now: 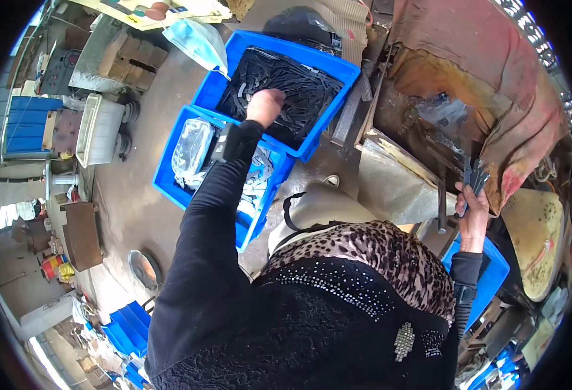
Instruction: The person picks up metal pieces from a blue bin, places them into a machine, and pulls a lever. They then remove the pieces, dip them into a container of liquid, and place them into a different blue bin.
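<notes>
My left hand (265, 107) reaches down into a blue plastic bin (201, 96) filled with dark flat metal strips (305, 88). Its fingers are curled in against the strips, and what lies beneath them is hidden. Off to the right, my right hand (473, 211) grips a small bundle of dark metal strips (474, 177), which points away from me. That bundle is held beside a reddish, stained cloth cover (500, 123) draped over a machine with a dark recess.
Nearer me stands a second blue bin (162, 175) with a clear plastic bag (192, 148) and light metal parts. A blue face mask (198, 42) hangs by the far bin's corner. A metal bar (442, 205) juts near my right hand; another blue container (494, 266) sits below it.
</notes>
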The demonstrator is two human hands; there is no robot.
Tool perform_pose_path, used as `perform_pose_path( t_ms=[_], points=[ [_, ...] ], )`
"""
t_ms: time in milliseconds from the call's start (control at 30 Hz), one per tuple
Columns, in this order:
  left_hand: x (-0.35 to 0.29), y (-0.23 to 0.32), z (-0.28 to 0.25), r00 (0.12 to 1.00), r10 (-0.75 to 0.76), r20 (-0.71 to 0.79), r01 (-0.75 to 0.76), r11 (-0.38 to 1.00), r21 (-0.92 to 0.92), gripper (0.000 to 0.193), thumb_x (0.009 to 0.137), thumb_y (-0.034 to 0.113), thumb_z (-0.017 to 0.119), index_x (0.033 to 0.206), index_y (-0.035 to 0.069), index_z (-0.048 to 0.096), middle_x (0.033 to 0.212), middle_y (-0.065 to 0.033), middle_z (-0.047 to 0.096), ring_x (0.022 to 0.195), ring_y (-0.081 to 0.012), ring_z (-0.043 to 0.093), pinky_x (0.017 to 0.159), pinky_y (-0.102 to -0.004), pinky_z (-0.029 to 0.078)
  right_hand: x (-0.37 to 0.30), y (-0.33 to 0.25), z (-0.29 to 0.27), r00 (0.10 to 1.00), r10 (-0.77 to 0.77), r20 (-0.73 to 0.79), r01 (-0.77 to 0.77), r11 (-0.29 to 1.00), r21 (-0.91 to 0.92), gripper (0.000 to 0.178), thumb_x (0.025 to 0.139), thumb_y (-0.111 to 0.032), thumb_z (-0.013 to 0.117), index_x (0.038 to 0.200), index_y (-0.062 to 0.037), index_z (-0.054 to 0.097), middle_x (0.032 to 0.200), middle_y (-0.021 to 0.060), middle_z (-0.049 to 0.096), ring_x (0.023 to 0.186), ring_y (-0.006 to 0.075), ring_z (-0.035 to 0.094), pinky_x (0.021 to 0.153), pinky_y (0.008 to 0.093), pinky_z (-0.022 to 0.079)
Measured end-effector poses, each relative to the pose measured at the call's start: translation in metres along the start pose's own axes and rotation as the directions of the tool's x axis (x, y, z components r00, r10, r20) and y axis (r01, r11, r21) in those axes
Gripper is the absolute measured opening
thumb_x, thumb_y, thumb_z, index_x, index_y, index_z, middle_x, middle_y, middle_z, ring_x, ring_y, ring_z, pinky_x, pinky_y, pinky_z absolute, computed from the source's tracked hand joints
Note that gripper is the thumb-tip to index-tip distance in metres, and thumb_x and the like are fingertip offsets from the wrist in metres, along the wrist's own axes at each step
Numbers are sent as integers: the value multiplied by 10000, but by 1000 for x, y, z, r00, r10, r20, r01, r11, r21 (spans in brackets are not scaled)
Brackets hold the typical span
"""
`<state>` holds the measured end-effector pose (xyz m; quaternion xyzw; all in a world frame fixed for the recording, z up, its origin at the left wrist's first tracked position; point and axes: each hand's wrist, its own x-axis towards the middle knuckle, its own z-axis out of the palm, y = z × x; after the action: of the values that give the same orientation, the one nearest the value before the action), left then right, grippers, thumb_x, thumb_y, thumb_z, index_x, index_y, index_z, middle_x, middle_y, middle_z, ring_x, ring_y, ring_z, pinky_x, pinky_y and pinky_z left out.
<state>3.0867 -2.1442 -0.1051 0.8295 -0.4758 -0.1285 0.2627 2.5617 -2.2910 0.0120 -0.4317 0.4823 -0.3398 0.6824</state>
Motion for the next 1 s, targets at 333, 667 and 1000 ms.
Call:
perform_pose_path(
  t_ms=[333, 667, 1000],
  points=[
    [32, -8, 59, 918, 206, 339, -358, 800, 482, 247, 799, 150, 567, 1024, 133, 667, 1019, -143, 626, 967, -336, 610, 807, -433, 504, -6, 9, 6, 996, 8, -92, -3, 999, 46, 168, 930, -77, 570, 1091, -31, 576, 962, 115, 670, 631, 78, 520, 485, 197, 413],
    [20, -2, 48, 914, 27, 405, -167, 935, 313, 271, 807, 318, 622, 975, 106, 648, 968, -130, 655, 921, -317, 635, 760, -431, 520, -14, 21, 4, 984, 33, -174, -24, 998, 54, 170, 928, -92, 580, 1093, -50, 582, 1002, 116, 675, 659, 77, 526, 497, 196, 416],
    [-19, 15, 79, 887, 212, 410, -353, 884, 306, 179, 935, 197, 419, 1018, 88, 534, 923, -188, 631, 842, -374, 647, 681, -482, 522, -23, 15, 14, 984, 24, -175, 3, 989, 150, 99, 902, -41, 580, 992, 2, 579, 958, 164, 682, 611, 82, 526, 483, 204, 390]
  ],
)
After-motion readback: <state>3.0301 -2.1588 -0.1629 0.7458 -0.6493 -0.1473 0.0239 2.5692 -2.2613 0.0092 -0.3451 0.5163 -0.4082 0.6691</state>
